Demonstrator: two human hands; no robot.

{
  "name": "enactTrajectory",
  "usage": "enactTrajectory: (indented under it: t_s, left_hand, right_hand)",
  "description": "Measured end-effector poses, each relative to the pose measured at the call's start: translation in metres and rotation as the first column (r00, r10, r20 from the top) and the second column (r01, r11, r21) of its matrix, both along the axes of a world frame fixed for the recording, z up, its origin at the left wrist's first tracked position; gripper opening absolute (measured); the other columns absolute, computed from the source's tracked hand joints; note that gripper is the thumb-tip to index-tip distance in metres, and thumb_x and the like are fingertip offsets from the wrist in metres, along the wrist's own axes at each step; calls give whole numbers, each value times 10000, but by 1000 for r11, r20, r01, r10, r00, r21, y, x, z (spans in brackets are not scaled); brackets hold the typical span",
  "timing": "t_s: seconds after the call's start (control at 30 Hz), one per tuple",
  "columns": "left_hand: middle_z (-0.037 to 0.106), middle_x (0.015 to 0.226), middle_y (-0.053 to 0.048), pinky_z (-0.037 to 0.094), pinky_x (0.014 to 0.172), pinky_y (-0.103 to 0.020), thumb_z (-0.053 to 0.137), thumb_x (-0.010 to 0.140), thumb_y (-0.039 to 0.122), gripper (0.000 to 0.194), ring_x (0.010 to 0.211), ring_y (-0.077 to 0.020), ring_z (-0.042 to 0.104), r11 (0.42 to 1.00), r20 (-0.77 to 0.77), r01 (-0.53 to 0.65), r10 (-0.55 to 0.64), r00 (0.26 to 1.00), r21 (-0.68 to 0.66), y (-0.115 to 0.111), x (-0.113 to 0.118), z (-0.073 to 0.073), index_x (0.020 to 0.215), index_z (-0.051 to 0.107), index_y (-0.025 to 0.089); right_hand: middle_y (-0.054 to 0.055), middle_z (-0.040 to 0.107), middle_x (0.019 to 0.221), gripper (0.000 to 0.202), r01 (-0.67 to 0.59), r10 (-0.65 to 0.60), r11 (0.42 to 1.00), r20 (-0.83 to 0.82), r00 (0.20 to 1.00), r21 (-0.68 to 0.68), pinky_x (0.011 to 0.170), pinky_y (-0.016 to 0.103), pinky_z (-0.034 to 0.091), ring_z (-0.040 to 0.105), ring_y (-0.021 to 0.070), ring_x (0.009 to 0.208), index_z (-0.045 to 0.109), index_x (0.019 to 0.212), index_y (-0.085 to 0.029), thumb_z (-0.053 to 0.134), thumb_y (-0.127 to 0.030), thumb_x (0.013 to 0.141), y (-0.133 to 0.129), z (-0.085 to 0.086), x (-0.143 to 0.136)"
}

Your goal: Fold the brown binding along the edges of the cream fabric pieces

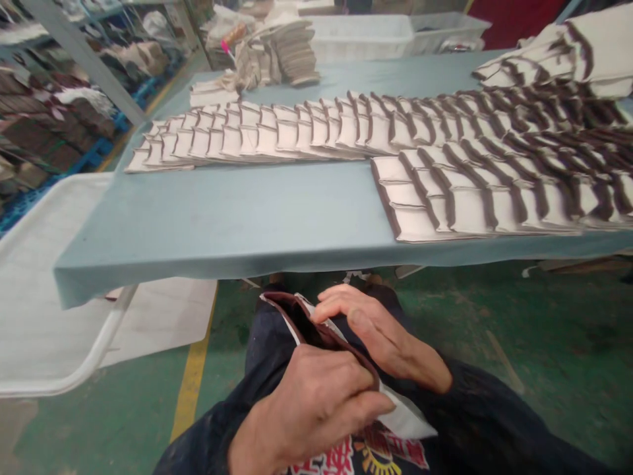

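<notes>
A folded cloth piece (408,417), white outside with a dark brown lining, is held over my lap, its top edge spread apart. My left hand (316,399) is closed on its near edge, thumb and fingers pinching the fabric. On the far side, my right hand (378,330) grips the other edge, with fingertips reaching over the brown lining. Beyond my hands, overlapping rows of white pieces with dark brown edges (425,218) lie on the blue-covered table (237,218).
Stacked beige cloth (297,53) and white plastic bins (363,36) stand at the table's back. More cloth (606,49) is piled back right. A white-rimmed cart (93,356) stands at left. Brown bundles (44,125) sit on blue pallets behind.
</notes>
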State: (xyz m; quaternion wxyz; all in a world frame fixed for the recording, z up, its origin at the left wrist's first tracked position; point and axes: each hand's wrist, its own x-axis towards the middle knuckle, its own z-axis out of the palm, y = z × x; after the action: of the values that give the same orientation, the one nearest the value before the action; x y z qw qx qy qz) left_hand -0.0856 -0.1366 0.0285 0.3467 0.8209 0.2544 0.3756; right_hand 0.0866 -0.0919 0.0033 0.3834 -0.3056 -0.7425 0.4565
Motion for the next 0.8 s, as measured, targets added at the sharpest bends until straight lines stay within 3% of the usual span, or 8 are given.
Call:
enactTrajectory:
  t_s: [0.13,0.23,0.33,0.47,0.63,0.73,0.8]
  left_hand:
    - [469,596,57,291,528,-242,512,1074,307,401,528,-74,384,972,36,-46,55,998,-230,3,-7,4,697,455,184]
    - [376,600,59,262,524,-240,496,1076,391,462,537,-73,337,930,77,-18,50,996,-367,6,-20,7,679,378,187]
    - [344,607,49,272,548,-255,513,1059,492,513,564,-87,345,895,166,72,2,986,-440,11,-36,9,673,373,185]
    - [354,599,38,277,565,-280,567,1022,535,517,581,-106,372,852,262,137,0,965,-506,16,-52,11,676,402,187]
    - [392,590,26,283,572,-290,589,1003,537,505,591,-123,389,832,297,158,8,955,-532,24,-66,10,666,450,188]
    - [394,592,21,294,576,-285,604,985,558,534,597,-130,384,803,340,157,60,938,-575,36,-79,-1,636,459,181]
    - [420,619,18,315,582,-273,633,963,570,535,611,-131,395,765,366,158,108,924,-625,46,-89,-11,631,489,176]
  right_hand:
    - [67,767,1068,550,-58,63,995,-53,997,83,1156,482,388,677,208,1086,674,1012,-217,187,-438,1142,17,-4,-17]
    - [61,757,952,627,-68,61,989,59,996,131,1067,488,427,655,218,997,664,921,-210,149,-497,1134,26,-6,-16]
    - [58,716,842,671,-66,28,980,194,981,188,913,450,437,594,219,887,651,845,-197,128,-505,1131,29,-1,-10]
    - [65,713,849,631,-102,62,970,180,982,219,906,424,431,575,203,849,633,809,-185,179,-475,1136,31,15,-4]
    - [56,648,787,543,-105,78,988,218,973,114,740,329,437,556,177,774,587,712,-185,325,-446,1109,35,32,1]
    - [-2,522,675,511,-98,93,995,236,967,11,636,287,375,465,136,646,480,640,-195,367,-437,1076,40,40,8]
    - [-30,479,636,449,-81,100,993,251,963,-83,581,264,333,427,119,603,502,658,-191,457,-437,1031,43,46,13]
